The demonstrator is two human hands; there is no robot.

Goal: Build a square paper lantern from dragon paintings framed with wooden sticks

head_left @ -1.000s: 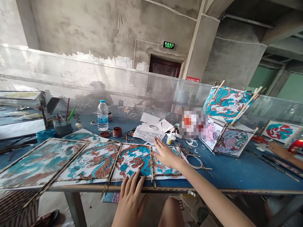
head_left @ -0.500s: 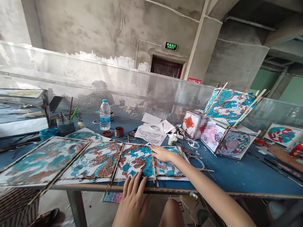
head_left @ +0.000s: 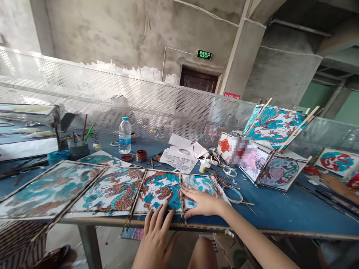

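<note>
A row of dragon paintings in blue and brown, framed by thin dark sticks, lies along the table's front edge. My left hand [head_left: 158, 233] has its fingers spread, the tips at the lower edge of one dragon panel [head_left: 151, 186]. My right hand [head_left: 203, 203] lies with fingers stretched over the stick between that panel and the rightmost panel [head_left: 200, 183], covering part of the latter. Further left are another dragon panel [head_left: 112, 190] and a paler, blurred-looking one [head_left: 53, 190]. Neither hand grips anything that I can see.
Behind the panels stand a water bottle [head_left: 125, 135], a jar of brown paint [head_left: 141, 155], a brush pot [head_left: 78, 149] and a glue bottle [head_left: 203, 165]. A tape roll [head_left: 232, 194] lies right of the panels. Painted lanterns [head_left: 276, 125] stand back right; another person's hand [head_left: 332, 183] is at far right.
My right hand has moved down and slightly right, from the top of the stick between the two panels to its lower part. My left hand stays nearly in place.
</note>
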